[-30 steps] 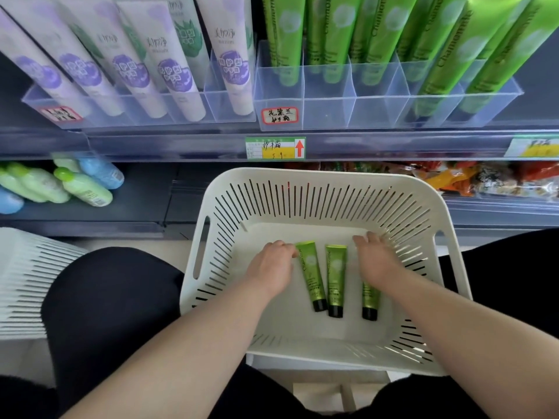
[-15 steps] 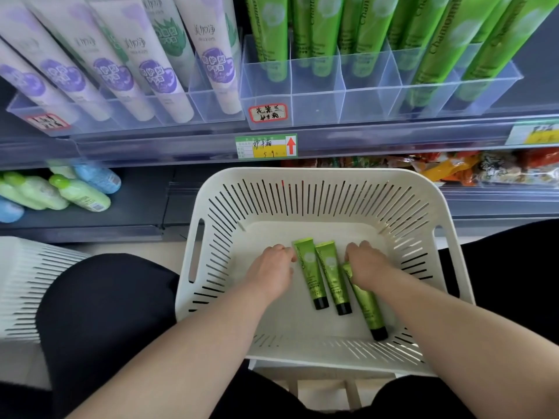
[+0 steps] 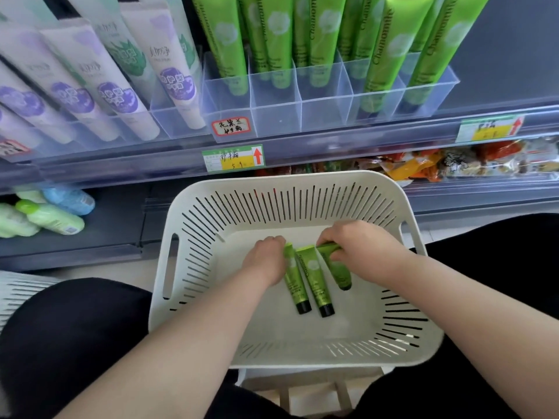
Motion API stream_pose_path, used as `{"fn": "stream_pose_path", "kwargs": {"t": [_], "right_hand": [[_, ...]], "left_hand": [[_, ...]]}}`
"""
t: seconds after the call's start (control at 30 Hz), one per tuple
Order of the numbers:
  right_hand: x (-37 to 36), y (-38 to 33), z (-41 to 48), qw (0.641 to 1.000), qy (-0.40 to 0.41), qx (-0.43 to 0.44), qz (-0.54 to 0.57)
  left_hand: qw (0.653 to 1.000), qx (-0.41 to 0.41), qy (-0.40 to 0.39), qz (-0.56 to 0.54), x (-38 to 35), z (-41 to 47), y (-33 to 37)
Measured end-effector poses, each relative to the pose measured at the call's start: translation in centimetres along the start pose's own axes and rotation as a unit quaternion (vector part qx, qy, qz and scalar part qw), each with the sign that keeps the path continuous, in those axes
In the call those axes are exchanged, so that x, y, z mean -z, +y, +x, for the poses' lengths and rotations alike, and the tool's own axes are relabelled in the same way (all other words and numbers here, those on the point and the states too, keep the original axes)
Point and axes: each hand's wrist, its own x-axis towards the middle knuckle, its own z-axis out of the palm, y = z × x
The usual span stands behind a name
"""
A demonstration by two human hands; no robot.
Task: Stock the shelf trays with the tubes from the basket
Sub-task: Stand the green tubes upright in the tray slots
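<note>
Right hand (image 3: 360, 249): grip clamped on the third green black-capped plastic tube (image 3: 340, 269). The fingers lie over its crimped end and the thumb under it. That end juts out of the grip toward 10 o'clock, and the body runs out toward 5 o'clock.

Left hand (image 3: 266, 258): fingers curled down over the crimped end of the first green black-capped plastic tube (image 3: 295, 282). Whether this grip is clamped on it cannot be told.

The second green black-capped plastic tube (image 3: 316, 279) lies free between the other two, just beside each.

All three tubes are at the centre of the white slotted plastic basket (image 3: 272, 184), caps toward 6 o'clock.

Condition: glossy bright green bodies, a pale round flower mark near the crimped end, fine print below it, black caps.

At 12 o'clock of the basket stands the clear divided plastic shelf tray (image 3: 278, 113), holding tall green tubes (image 3: 390, 40) lettered "Chamomile".
</note>
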Motion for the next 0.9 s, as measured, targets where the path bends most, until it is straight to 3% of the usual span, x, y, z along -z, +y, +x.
{"fn": "stream_pose_path", "kwargs": {"t": [0.27, 0.43, 0.67, 0.9], "right_hand": [[-3.6, 1.5, 1.4, 0.999, 0.036, -0.015, -0.011], [-4.2, 1.5, 2.3, 0.999, 0.048, -0.017, -0.015], [-4.2, 0.8, 2.4, 0.998, 0.054, -0.016, 0.000], [-4.3, 1.4, 1.4, 0.996, 0.074, -0.047, 0.013]], "left_hand": [[0.997, 0.028, -0.060, 0.043, -0.7, 1.7, 1.1], [0.995, 0.045, -0.053, 0.069, -1.0, 2.0, 0.4], [0.995, 0.052, -0.070, -0.051, -1.0, 0.9, 0.4], [0.995, 0.034, -0.056, -0.073, -1.5, -0.1, 1.5]]}}
